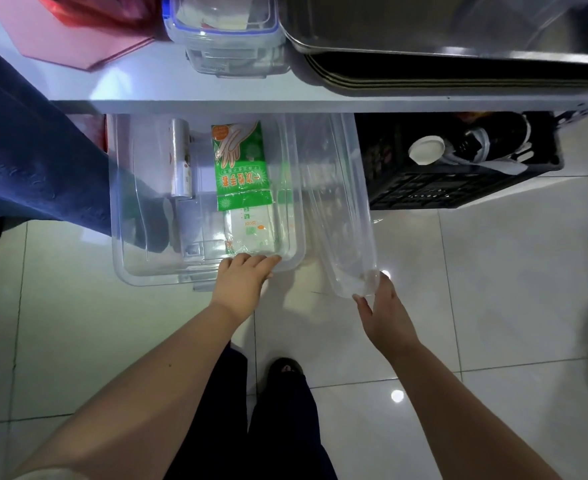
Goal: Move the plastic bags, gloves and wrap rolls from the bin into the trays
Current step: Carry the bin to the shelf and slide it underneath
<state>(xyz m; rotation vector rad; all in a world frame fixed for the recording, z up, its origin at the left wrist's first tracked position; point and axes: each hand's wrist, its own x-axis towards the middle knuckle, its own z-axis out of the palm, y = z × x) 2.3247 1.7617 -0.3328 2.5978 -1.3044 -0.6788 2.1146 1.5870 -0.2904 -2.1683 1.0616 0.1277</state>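
The bin (pixel 123 237), clear plastic, sits on the tile floor (pixel 493 289) with its far half under the white shelf (pixel 251 105). The left hand (pixel 242 277) grips the bin's near rim, fingers curled over the edge. The right hand (pixel 384 317) holds the near end of the lid (pixel 341 202), which is tilted on edge against the bin's right wall. Inside the bin, the glove pack (pixel 240 164), green and white, lies lengthwise right of centre; a bag pack (pixel 249 230) lies just in front of it, near the left fingers. A wrap roll (pixel 181 157) lies along the left side. A black crate (pixel 458 188) stands just right of the lid. Blue cloth (pixel 26 150) crowds the bin's left wall. The floor toward the person is open.
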